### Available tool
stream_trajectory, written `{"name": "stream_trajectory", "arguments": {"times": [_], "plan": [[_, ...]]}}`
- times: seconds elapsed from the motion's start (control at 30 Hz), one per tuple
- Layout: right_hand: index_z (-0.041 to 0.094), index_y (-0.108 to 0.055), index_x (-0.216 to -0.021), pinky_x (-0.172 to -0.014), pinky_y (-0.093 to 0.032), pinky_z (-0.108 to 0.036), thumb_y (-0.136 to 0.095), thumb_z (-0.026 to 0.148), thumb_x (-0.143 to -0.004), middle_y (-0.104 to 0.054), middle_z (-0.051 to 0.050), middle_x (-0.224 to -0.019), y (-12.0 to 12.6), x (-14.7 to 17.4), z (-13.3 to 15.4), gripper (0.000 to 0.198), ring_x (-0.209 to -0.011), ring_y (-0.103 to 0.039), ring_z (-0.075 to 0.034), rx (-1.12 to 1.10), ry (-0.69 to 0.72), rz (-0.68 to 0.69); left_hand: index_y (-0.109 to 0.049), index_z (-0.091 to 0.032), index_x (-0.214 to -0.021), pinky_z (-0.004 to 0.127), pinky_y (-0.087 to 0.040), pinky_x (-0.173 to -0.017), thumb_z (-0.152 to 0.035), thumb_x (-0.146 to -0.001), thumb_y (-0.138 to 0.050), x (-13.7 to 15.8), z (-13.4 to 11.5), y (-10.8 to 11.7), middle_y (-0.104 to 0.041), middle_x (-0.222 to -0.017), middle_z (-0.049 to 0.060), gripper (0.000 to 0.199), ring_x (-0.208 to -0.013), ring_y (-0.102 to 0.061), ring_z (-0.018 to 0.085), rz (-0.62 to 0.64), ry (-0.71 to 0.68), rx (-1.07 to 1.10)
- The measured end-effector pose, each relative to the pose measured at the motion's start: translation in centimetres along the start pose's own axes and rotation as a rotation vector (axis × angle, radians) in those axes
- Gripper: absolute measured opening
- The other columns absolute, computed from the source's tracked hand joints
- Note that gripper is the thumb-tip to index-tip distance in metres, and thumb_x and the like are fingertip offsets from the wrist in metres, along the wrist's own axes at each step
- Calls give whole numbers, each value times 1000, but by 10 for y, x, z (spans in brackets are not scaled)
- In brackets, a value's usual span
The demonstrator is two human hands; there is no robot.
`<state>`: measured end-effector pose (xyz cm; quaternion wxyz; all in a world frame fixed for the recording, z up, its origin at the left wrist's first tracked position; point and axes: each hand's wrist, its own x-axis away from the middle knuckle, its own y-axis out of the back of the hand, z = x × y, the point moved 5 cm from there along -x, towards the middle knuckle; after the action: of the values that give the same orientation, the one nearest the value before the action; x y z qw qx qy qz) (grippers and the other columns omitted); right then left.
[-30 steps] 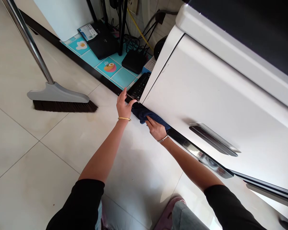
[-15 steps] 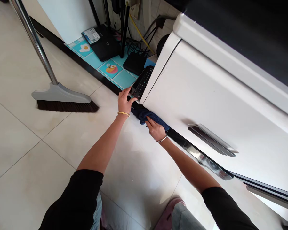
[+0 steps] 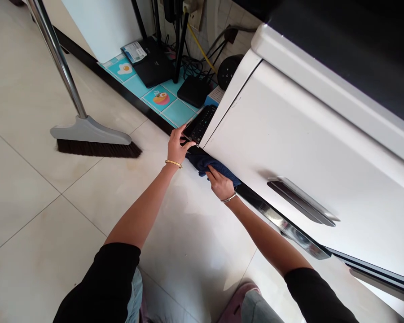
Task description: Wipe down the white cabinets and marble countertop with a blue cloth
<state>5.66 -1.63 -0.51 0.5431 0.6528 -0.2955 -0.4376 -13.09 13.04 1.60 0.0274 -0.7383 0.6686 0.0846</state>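
Note:
My left hand (image 3: 177,146) is closed on the near end of a black device with rows of small keys (image 3: 202,125), thumb and fingers at its edge. The device lies at the front of the ledge, against the side of a white drawer unit (image 3: 289,134). To the right, my right hand (image 3: 221,183) presses a bunched dark blue cloth (image 3: 218,168) against the black edge strip (image 3: 256,199) below the drawer front. Fingers of that hand rest bent over the cloth, and part of the strip is hidden under it.
A broom (image 3: 94,137) stands on the tiled floor at left. On the blue patterned ledge (image 3: 178,112) are a black router (image 3: 151,63), a small black box (image 3: 193,91) and tangled cables (image 3: 191,65). A drawer handle (image 3: 303,202) juts out at right.
The keyed device has shifted slightly toward me with my left hand, and more of a blue-and-white box behind it shows. My right hand stays on the cloth. The camera view has moved a little.

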Motion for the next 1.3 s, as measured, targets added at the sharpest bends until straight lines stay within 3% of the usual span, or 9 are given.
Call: {"name": "stream_trajectory", "arguments": {"times": [0.13,0.3,0.37,0.47,0.77,0.9,1.0,1.3], "plan": [[17,-73,-122,-81,-58,-25,-42,-2,-96,-65,-9,-145,-1,0,-1,45,-106,-74,-17,-10,-17,30,-65,-28,-130,29,-60,-85,-11,-61,-89,3,-2,-4,-58,-137,9,76,-88,-67,14,-2,166,229],[16,-73,-121,-84,-59,-25,-43,-2,-95,-65,-10,-144,0,-1,0,45,-108,-73,-17,-14,-16,33,-64,-24,-120,31,-61,-86,-22,-71,-89,2,-12,-9,-59,-135,10,55,-105,-67,19,-108,371,364],[16,-74,-120,-83,-59,-25,-43,-2,-95,-65,-10,-144,0,-2,0,44,-107,-73,-18,-10,-17,29,-63,-21,-114,32,-63,-82,-24,-73,-87,0,-14,-11,-61,-128,10,48,-108,-66,21,-177,414,336],[16,-74,-120,-80,-59,-26,-43,-2,-95,-65,-11,-145,0,-1,0,44,-106,-74,-18,-9,-25,31,-60,-17,-105,31,-62,-80,-23,-76,-85,-2,-12,-15,-62,-105,7,39,-94,-67,18,-253,492,286],[16,-74,-121,-79,-59,-26,-45,1,-96,-65,-8,-144,2,-1,1,42,-105,-74,-18,49,4,-25,-55,-18,-88,26,-59,-78,-13,-77,-81,-1,-12,-10,-58,-77,-3,29,-63,-58,6,-227,696,408],[15,-75,-119,-77,-59,-25,-45,0,-94,-66,-9,-144,2,-1,2,42,-106,-74,-19,60,10,-31,-56,-18,-79,22,-57,-73,-22,-81,-81,4,-6,-9,-51,-65,-5,25,-55,-51,5,-232,811,495],[15,-75,-118,-77,-59,-25,-45,-1,-94,-66,-8,-144,2,-1,2,42,-104,-74,-18,67,17,-50,-59,-18,-79,21,-59,-77,-29,-83,-80,8,-5,-6,-53,-66,-4,24,-59,-54,5,-238,806,487],[16,-73,-123,-80,-59,-25,-46,1,-94,-63,-9,-147,-2,0,1,42,-109,-73,-19,53,-8,-5,-62,-16,-87,36,-60,-96,-18,-93,-67,17,-11,3,-61,-79,-3,8,-64,-61,6,-217,767,538]]}}
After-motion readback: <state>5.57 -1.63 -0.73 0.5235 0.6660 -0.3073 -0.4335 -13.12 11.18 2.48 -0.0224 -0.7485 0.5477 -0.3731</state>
